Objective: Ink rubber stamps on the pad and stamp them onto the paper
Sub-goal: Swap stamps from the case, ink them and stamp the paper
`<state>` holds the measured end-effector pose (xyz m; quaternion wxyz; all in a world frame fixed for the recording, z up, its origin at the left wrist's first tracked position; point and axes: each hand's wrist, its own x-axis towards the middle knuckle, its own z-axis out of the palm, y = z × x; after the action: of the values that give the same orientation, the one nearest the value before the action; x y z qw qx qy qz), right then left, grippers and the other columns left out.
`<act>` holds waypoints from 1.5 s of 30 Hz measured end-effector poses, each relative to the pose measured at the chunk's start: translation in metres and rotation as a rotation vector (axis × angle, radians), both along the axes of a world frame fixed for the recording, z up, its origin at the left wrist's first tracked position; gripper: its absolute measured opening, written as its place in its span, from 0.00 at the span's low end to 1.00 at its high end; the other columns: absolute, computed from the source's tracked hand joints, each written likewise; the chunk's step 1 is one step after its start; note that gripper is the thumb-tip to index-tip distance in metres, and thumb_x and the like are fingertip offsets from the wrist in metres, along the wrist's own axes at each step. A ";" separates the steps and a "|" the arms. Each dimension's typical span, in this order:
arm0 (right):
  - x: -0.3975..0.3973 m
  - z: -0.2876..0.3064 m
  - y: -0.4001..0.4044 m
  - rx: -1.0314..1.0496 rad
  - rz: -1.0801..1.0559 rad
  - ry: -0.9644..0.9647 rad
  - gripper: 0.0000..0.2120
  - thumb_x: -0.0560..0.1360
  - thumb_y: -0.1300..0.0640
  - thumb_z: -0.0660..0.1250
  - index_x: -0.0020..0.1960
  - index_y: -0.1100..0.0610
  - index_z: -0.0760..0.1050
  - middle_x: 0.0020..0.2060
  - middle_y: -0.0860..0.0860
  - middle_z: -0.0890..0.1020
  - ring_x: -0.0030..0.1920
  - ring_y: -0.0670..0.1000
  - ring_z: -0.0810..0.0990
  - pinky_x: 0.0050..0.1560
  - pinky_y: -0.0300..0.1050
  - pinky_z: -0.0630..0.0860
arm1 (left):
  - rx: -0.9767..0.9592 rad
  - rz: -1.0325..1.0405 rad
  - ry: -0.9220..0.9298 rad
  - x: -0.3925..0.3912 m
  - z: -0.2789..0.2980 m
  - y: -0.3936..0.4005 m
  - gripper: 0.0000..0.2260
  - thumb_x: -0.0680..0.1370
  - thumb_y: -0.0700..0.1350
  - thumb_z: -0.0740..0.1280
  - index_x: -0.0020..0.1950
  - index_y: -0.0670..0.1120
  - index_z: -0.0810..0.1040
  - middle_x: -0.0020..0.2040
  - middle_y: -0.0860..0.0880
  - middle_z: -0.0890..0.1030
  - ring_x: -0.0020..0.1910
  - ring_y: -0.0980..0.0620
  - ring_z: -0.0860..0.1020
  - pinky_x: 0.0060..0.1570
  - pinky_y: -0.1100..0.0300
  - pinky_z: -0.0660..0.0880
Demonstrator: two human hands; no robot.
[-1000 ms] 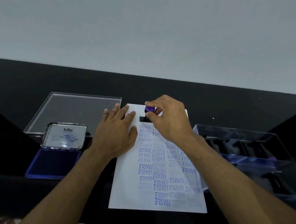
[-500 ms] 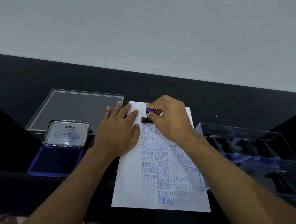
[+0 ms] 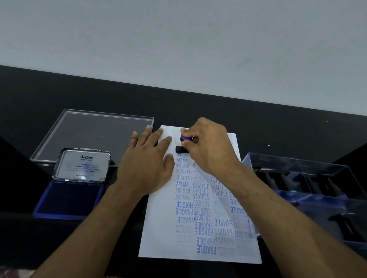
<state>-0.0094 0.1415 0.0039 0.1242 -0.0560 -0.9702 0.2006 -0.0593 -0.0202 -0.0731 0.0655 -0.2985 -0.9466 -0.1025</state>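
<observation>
Two hands on the paper (image 3: pixel 162 226): left hand (image 3: pixel 146 164) flat, fingers straight; right hand (image 3: pixel 208 146) pinching a purple-topped stamp (image 3: pixel 184 142).

black table (image 3: pixel 263 129) | paper (image 3: pixel 162 226) | ink pad (image 3: pixel 68 199) | clear lid (image 3: pixel 87 134) | stamp box (image 3: pixel 310 184)

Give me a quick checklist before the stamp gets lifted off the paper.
1. Right hand grips the stamp: ok.
2. Stamp base down on the paper, near its far edge: ok, as far as the view shows.
3. Left hand lies flat on the sheet and holds it steady: ok.
4. Bare paper left for more prints: ok, along the left side.
5. Ink pad open, lid up, ready for re-inking: ok.
6. Print under the stamp is clean: cannot tell, hidden.
</observation>
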 end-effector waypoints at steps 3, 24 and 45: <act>-0.002 -0.001 0.000 0.000 -0.020 -0.004 0.09 0.76 0.56 0.71 0.55 0.56 0.84 0.49 0.49 0.81 0.45 0.45 0.76 0.42 0.27 0.65 | -0.003 -0.002 -0.002 0.000 0.000 0.000 0.30 0.79 0.60 0.47 0.74 0.49 0.72 0.76 0.45 0.69 0.79 0.42 0.61 0.77 0.38 0.57; 0.002 -0.004 -0.001 0.029 0.036 0.042 0.06 0.76 0.60 0.70 0.50 0.59 0.84 0.45 0.52 0.80 0.44 0.49 0.78 0.49 0.44 0.79 | 0.006 -0.006 -0.008 0.000 0.000 0.000 0.31 0.79 0.61 0.46 0.74 0.49 0.72 0.77 0.45 0.69 0.79 0.41 0.61 0.77 0.38 0.57; 0.000 -0.007 -0.004 0.009 0.027 0.068 0.05 0.76 0.61 0.70 0.49 0.58 0.84 0.45 0.51 0.79 0.43 0.49 0.78 0.47 0.45 0.79 | -0.003 0.001 0.000 0.000 -0.001 0.000 0.31 0.78 0.60 0.46 0.75 0.49 0.71 0.77 0.45 0.68 0.79 0.42 0.60 0.77 0.39 0.56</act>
<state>-0.0099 0.1378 -0.0035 0.1545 -0.0355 -0.9670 0.1996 -0.0594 -0.0205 -0.0738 0.0653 -0.2982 -0.9469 -0.1011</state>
